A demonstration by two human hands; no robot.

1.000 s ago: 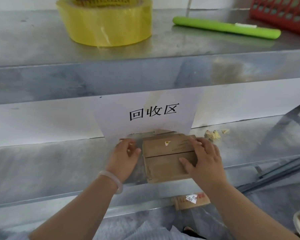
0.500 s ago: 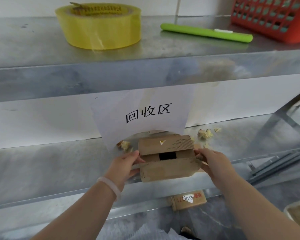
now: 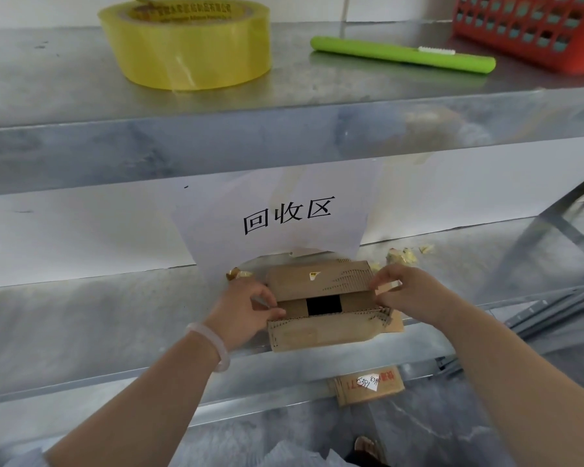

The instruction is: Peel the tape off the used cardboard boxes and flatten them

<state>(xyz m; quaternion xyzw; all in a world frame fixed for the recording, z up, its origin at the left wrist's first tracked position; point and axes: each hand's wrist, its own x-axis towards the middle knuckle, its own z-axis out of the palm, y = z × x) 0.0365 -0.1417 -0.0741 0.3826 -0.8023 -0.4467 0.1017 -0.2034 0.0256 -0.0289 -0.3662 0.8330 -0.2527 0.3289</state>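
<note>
On the counter (image 3: pixel 317 96) the tape roll (image 3: pixel 186 45) lies at the left, the utility knife (image 3: pixel 402 55) to its right, and the basket (image 3: pixel 533 32) at the far right, just behind the knife's end. A paper sign (image 3: pixel 284 217) hangs from the counter's front edge. Below it, on the lower shelf (image 3: pixel 98 315), lies the cardboard box (image 3: pixel 317 288). The left hand (image 3: pixel 243 311) holds its left end, the right hand (image 3: pixel 412 291) its right end. Tape scraps (image 3: pixel 402 256) lie behind the box, to the right. A second box (image 3: pixel 368 385) lies under the shelf.
</note>
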